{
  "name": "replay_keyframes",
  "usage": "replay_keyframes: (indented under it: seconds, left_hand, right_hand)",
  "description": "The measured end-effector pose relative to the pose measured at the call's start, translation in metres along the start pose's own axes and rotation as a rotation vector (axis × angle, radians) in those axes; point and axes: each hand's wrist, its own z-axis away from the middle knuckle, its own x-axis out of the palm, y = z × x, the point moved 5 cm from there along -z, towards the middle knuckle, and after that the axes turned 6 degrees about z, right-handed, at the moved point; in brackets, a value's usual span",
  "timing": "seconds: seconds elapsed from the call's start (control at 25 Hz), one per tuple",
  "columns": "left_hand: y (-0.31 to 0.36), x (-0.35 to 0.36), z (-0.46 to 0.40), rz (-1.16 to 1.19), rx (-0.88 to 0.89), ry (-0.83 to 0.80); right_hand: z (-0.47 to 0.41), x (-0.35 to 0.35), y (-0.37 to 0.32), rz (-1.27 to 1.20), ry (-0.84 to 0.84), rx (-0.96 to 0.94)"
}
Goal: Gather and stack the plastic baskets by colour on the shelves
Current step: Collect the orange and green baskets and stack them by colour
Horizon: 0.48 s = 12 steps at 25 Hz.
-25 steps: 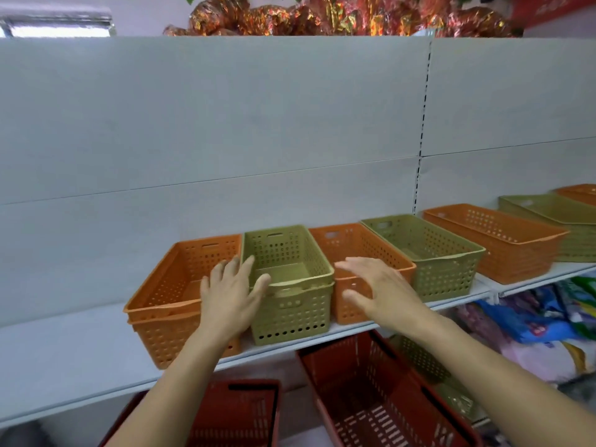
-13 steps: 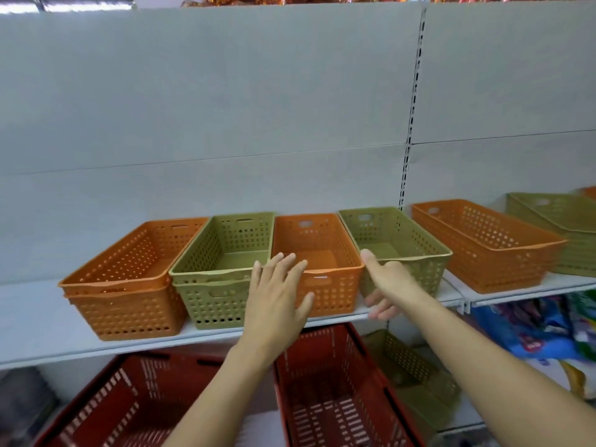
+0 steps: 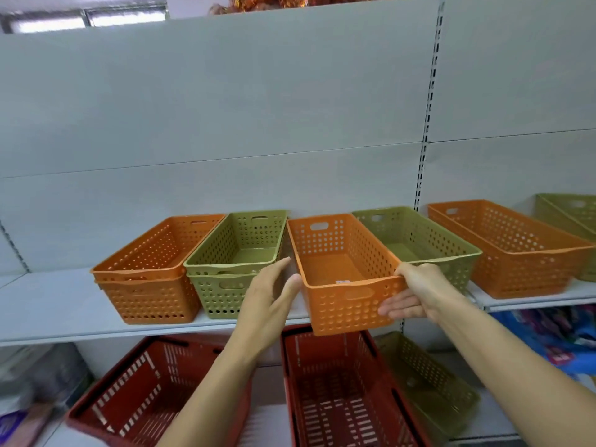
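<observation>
The right hand (image 3: 416,293) grips the near right corner of a single orange basket (image 3: 342,272), thumb over the rim and fingers spread under its front wall. The left hand (image 3: 269,296) is released, fingers straight, its thumb tip at the basket's near left corner; whether it actually touches cannot be told. The basket's front end juts out past the edge of the grey shelf (image 3: 64,321), and it sits tilted, near end lower.

Just left of it stands a green stack (image 3: 232,269) of two nested baskets, and beside that an orange stack (image 3: 151,279), also two nested. Just right of the held basket is a single green basket (image 3: 429,243), then, past the shelf upright, a long orange basket (image 3: 512,250) and more green ones (image 3: 577,217) at the frame edge.

Below the shelf lie two red baskets (image 3: 342,391) side by side and another green basket (image 3: 429,385) to their right.
</observation>
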Motion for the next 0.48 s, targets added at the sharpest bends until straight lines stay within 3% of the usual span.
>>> replay_keyframes:
  seconds: [0.2,0.48]
  left_hand:
    - [0.005,-0.023,0.01,0.07,0.017,-0.011]
    - [-0.035,-0.128,0.007,-0.259,0.008,0.075]
  right_hand:
    - [0.026,-0.025,-0.013,-0.084,0.064,-0.101]
    - [0.064,0.039,-0.077,-0.224,0.048,-0.271]
